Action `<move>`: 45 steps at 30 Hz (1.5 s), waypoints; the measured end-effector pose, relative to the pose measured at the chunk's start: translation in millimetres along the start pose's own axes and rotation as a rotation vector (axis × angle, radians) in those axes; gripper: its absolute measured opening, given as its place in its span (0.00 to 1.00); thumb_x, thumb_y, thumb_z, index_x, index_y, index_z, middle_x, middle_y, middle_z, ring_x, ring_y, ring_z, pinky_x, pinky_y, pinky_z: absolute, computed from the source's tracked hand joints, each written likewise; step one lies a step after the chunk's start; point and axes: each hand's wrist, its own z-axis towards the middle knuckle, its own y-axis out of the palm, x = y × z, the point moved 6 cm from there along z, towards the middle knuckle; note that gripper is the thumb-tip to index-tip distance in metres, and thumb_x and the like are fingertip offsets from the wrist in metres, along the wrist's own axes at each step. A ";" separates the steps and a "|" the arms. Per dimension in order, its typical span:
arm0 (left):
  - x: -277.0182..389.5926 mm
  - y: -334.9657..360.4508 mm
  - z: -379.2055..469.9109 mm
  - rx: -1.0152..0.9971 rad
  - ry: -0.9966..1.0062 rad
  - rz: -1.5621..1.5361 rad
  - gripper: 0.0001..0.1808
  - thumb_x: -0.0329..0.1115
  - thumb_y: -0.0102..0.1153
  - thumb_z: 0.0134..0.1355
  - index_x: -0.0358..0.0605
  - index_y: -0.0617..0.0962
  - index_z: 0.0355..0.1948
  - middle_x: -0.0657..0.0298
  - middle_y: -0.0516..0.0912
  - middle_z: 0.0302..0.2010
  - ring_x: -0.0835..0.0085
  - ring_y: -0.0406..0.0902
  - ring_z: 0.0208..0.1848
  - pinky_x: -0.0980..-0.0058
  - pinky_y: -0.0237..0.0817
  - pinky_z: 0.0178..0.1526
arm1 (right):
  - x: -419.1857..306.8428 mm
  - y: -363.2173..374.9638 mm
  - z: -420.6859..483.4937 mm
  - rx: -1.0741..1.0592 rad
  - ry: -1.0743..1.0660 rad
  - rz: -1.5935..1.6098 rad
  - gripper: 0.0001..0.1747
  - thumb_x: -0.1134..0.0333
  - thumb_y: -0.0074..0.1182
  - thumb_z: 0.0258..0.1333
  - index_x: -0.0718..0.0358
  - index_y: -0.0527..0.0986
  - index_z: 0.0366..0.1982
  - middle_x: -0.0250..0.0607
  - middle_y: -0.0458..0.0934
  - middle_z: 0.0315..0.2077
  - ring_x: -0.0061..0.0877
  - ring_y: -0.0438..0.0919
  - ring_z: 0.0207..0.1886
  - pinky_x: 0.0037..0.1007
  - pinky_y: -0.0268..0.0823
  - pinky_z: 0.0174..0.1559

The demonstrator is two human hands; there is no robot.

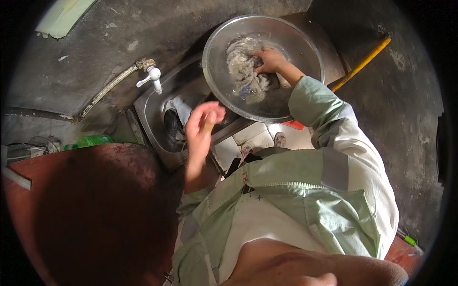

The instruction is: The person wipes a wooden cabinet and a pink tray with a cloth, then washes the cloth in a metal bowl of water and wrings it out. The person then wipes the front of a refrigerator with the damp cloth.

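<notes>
A large round metal basin (304, 48) rests over one end of a stainless-steel sink (144, 121). Wet greyish, fluffy cloth (238, 66) lies bunched inside it in shallow water. My right hand (273, 61) reaches into the basin, thumb and fingers gripping the cloth. Just outside the basin's near-left rim is my left hand (202, 119), raised over the sink, slightly blurred. Its fingers curl loosely with the thumb apart, and nothing shows in them. Below it in the sink bowl are a white piece of material (181, 107) and a black item (172, 123), partly hidden.
A white plastic tap (154, 75) juts from the wall over the sink's left end. A yellow stick (363, 64) leans at the right wall. Green plastic bottles (93, 140) lie beyond a reddish surface (21, 203) at left. Something red (295, 124) shows under the basin.
</notes>
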 end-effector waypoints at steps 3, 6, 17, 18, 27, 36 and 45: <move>-14.2 43.9 55.7 0.045 0.049 -0.080 0.24 0.41 0.53 0.67 0.39 0.68 0.59 0.55 0.75 0.54 0.67 0.72 0.56 0.68 0.66 0.56 | 20.2 -2.9 5.7 0.181 0.130 0.604 0.29 0.58 0.71 0.34 0.61 0.78 0.43 0.43 0.81 0.36 0.34 0.79 0.41 0.33 0.71 0.45; -71.6 62.0 107.9 0.324 -0.392 -0.030 0.36 0.55 0.51 0.65 0.44 0.60 0.66 0.55 0.68 0.62 0.60 0.67 0.62 0.57 0.59 0.61 | 4.5 8.1 0.6 0.056 0.145 1.286 0.19 0.64 0.71 0.34 0.62 0.78 0.32 0.32 0.78 0.27 0.19 0.75 0.28 0.23 0.69 0.32; -101.2 88.0 150.1 0.084 -0.339 -0.735 0.29 0.57 0.38 0.69 0.44 0.69 0.57 0.57 0.72 0.55 0.64 0.71 0.54 0.63 0.64 0.58 | -111.6 -65.2 -107.5 0.521 -0.608 0.693 0.14 0.58 0.61 0.48 0.60 0.73 0.23 0.46 0.71 0.30 0.44 0.73 0.37 0.40 0.66 0.40; -98.1 93.4 150.5 0.080 -0.321 -0.619 0.30 0.58 0.38 0.68 0.44 0.69 0.56 0.57 0.72 0.55 0.63 0.71 0.54 0.61 0.64 0.58 | -106.1 -64.7 -100.9 0.513 -0.576 0.649 0.13 0.57 0.59 0.51 0.60 0.74 0.25 0.47 0.73 0.31 0.44 0.74 0.37 0.41 0.66 0.40; -81.2 112.3 139.8 0.238 -0.242 0.385 0.32 0.41 0.60 0.60 0.37 0.65 0.61 0.51 0.73 0.57 0.60 0.73 0.56 0.65 0.65 0.57 | 10.0 -63.5 -41.8 0.091 0.003 -0.078 0.17 0.55 0.50 0.58 0.58 0.80 0.39 0.46 0.76 0.46 0.44 0.74 0.51 0.39 0.68 0.52; -12.1 91.3 81.7 0.508 0.316 1.379 0.36 0.35 0.69 0.48 0.44 0.69 0.59 0.46 0.63 0.62 0.46 0.56 0.66 0.55 0.52 0.65 | 73.2 -121.6 -99.8 0.787 -0.141 0.073 0.32 0.71 0.63 0.42 0.56 0.69 0.54 0.49 0.70 0.47 0.48 0.70 0.50 0.41 0.67 0.52; -63.9 27.0 68.3 0.712 -0.014 0.443 0.33 0.13 0.48 0.52 0.40 0.66 0.61 0.58 0.77 0.53 0.68 0.75 0.52 0.74 0.61 0.57 | 128.9 -87.0 -89.7 0.626 0.003 0.562 0.36 0.77 0.51 0.46 0.56 0.62 0.61 0.57 0.76 0.46 0.51 0.73 0.51 0.41 0.67 0.53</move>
